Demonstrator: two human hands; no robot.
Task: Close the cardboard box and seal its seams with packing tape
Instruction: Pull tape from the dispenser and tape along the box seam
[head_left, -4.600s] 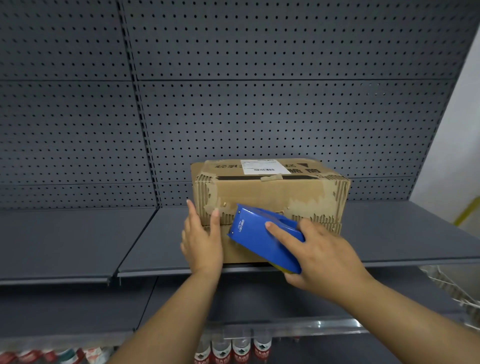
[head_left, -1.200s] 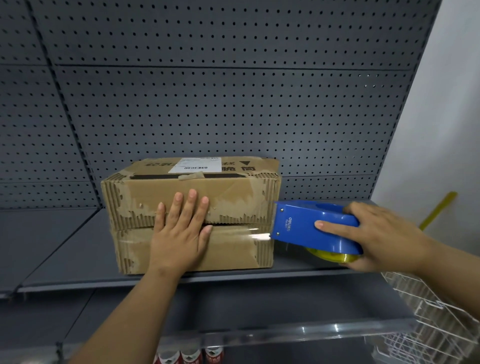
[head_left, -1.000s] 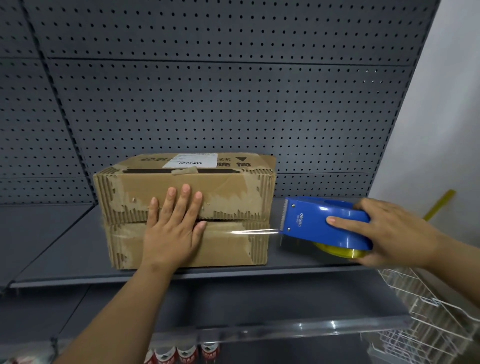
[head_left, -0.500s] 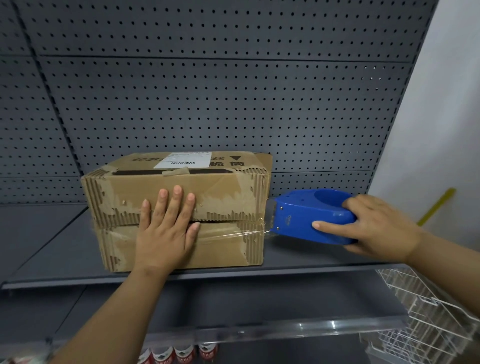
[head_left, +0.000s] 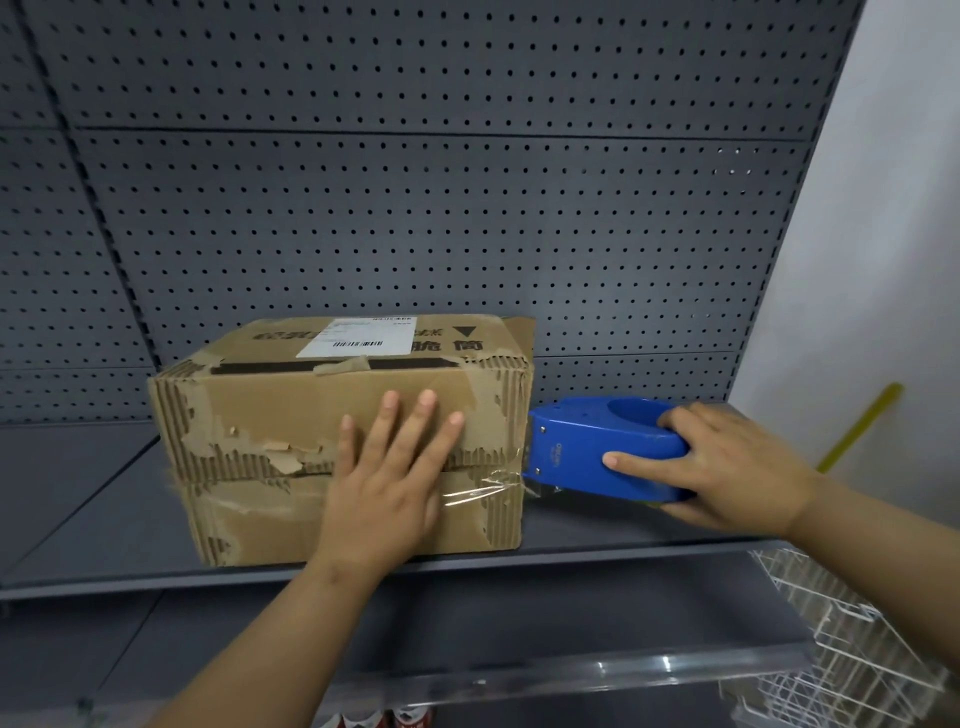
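Closed cardboard box (head_left: 332, 421) on a grey shelf (head_left: 93, 514), long axis running 9 to 3 o'clock, front face toward the camera. Contents hidden, flaps shut. Outer paper torn away along both ends, bare ribs showing. White label (head_left: 361, 336) on the top, print too small to read; dark characters beside it partly covered by it. Left hand (head_left: 387, 480) pressed flat on the front face, fingers spread and pointing to 12 o'clock, covering the middle seam toward the right end; grip apart, clamped on nothing. Clear tape (head_left: 480, 488) wrinkled over the seam at the box's right end, its run to the left hard to trace beneath the palm. Blue tape dispenser (head_left: 597, 447) at 3 o'clock of the box, nose touching the right front corner, long axis in line with the box. Roll inside barely visible, only a sliver under the shell. Right hand (head_left: 727, 467) wrapped round the dispenser's rear, grip clamped on it. White wire basket (head_left: 852, 649) at 5 o'clock, cut off by the frame edge, contents indiscernible. Bottle tops at 6 o'clock below the lower shelf, mostly cut off.
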